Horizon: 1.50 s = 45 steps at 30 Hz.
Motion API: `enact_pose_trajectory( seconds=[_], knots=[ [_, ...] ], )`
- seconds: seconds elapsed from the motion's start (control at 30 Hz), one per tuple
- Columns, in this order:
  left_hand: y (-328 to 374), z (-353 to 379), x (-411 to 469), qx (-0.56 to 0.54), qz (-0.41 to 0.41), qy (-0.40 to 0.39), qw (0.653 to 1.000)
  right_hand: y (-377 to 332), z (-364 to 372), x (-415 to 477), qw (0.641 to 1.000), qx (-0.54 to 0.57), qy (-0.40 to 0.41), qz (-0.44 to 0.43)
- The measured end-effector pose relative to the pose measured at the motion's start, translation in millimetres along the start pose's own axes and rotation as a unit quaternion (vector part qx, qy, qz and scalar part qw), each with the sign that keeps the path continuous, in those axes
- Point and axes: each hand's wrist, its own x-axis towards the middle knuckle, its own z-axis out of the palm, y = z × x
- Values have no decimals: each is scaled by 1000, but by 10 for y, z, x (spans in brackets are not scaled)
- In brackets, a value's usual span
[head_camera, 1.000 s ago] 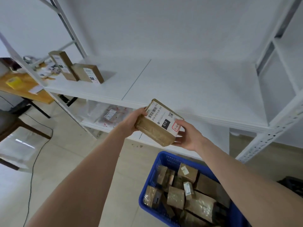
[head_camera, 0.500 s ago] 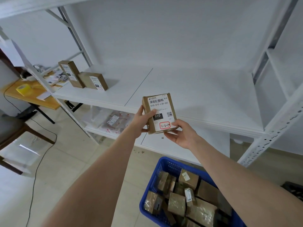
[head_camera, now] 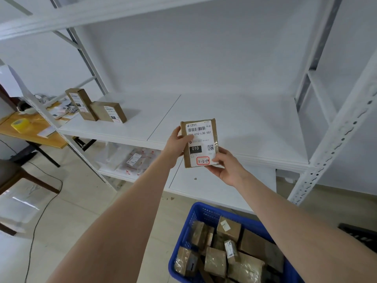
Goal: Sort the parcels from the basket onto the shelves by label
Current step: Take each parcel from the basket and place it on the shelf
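Holds a brown parcel [head_camera: 200, 142] upright between both hands, in front of the white shelf [head_camera: 244, 123] — label toward the camera, printed 010, with 3-3-19 handwritten in a red box. Grips its left edge with the left hand [head_camera: 175, 146], thumb curled over the label, the other fingers hidden behind the parcel. Cups its lower right corner with the right hand [head_camera: 226, 167], thumb pressed beside the red box, fingers wrapped behind it. Shows a tall box [head_camera: 80, 104] and a flat box [head_camera: 109, 111] just beside each other on the shelf, well to the left of the left fingers. Finds the blue basket [head_camera: 206, 210] low, beneath the right wrist — heaped with wrapped parcels [head_camera: 216, 262].
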Motion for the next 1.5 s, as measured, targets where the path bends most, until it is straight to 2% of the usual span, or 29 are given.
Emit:
enact_pose_trajectory(
  seconds=[0.2,0.43,0.57,0.8,0.93,1.13,1.37,1.5],
  knots=[
    [205,398,60,102,92,-6,991,-207,-285,-105,999,-13,35,-35],
    [219,994,69,160,161,-21,974,-360,-765,-127,986,-25,139,-90],
    [207,1380,108,166,184,-35,968,-406,-1064,-56,960,-47,241,-134],
    [239,1796,325,184,216,-78,956,-545,-1252,156,891,-175,378,-179],
    [175,1964,519,171,212,-93,958,-637,-1313,257,850,-282,411,-169],
    [28,2104,736,177,211,-116,954,-602,-1372,448,850,-271,418,-171],
    [-110,2124,892,198,207,-141,948,-576,-1413,574,827,-332,424,-161],
    [-159,2124,977,222,206,-145,942,-570,-1413,605,834,-323,416,-166]
  ],
)
